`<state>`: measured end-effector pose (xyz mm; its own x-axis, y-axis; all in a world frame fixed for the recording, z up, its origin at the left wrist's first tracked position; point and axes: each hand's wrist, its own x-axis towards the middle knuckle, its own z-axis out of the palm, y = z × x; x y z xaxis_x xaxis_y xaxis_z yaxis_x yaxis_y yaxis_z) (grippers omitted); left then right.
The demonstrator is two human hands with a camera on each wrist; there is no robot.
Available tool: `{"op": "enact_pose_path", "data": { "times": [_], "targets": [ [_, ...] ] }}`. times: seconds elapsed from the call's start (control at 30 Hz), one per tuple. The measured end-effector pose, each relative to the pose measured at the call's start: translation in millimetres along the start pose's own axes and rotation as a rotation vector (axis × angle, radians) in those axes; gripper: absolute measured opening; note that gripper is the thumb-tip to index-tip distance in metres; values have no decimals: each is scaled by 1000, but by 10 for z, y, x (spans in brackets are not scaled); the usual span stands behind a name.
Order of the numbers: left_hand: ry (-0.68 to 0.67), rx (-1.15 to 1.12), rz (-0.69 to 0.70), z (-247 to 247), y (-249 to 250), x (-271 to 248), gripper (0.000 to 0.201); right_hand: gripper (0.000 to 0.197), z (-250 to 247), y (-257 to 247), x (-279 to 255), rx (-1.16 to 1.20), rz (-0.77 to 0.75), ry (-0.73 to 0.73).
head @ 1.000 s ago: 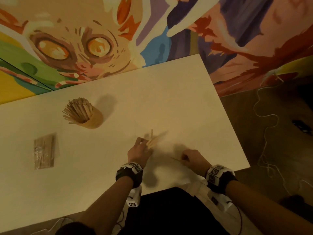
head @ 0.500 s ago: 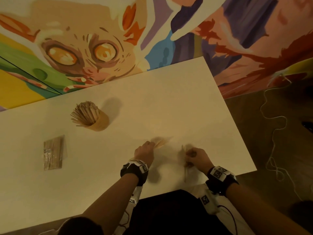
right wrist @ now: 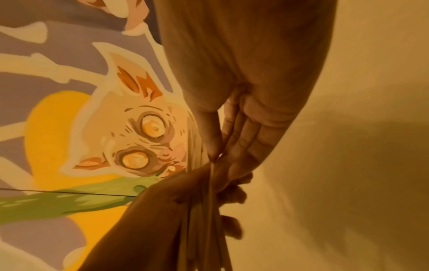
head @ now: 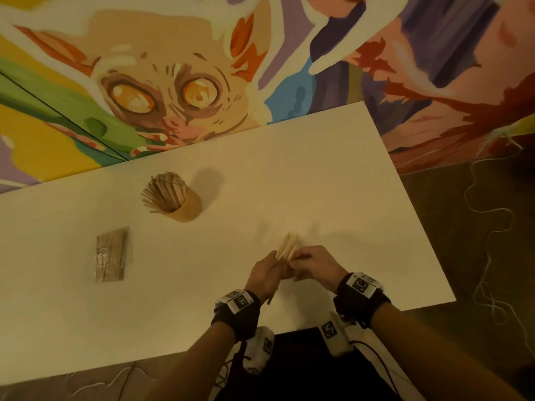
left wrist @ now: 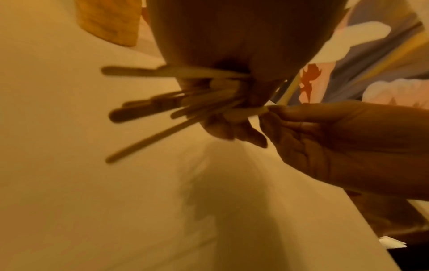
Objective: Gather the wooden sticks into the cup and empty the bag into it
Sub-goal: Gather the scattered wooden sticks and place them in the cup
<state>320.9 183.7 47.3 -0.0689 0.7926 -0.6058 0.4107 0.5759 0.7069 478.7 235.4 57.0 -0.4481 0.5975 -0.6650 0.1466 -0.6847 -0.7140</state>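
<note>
A bundle of wooden sticks [head: 286,246] stands above the white table [head: 318,183], gripped by my left hand [head: 273,269]. In the left wrist view the sticks [left wrist: 162,102] fan out to the left from under its curled fingers. My right hand [head: 299,263] touches the left one and pinches a single stick [right wrist: 211,176] between thumb and fingers, pressed against the bundle. The tan cup [head: 185,208], packed with sticks, stands upright far to the left. A clear bag of sticks [head: 111,254] lies flat further left, away from both hands.
A painted mural wall [head: 202,91] runs along the table's far edge. The table's right edge [head: 419,227] drops to a dark floor with a loose white cord [head: 492,256]. The near table edge lies just behind my wrists.
My right hand moved left with its stick until it met my left hand. The left hand lifted its sticks into a more upright bundle.
</note>
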Motion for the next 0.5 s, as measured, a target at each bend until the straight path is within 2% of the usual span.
{"op": "enact_pose_path", "data": {
  "times": [0.1,0.23,0.33,0.5],
  "targets": [
    [13,-295,-95,10,33,-80,23,5,108,-62,15,-58,-22,12],
    [53,-427,-196,-78,88,-217,20,5,231,-115,46,-307,-114,20],
    [14,-511,-196,-209,76,-308,18,5,321,-158,63,-350,-143,-16],
    [-2,-516,-144,-414,-31,-431,40,7,496,-198,143,-428,-172,-114]
  ]
}}
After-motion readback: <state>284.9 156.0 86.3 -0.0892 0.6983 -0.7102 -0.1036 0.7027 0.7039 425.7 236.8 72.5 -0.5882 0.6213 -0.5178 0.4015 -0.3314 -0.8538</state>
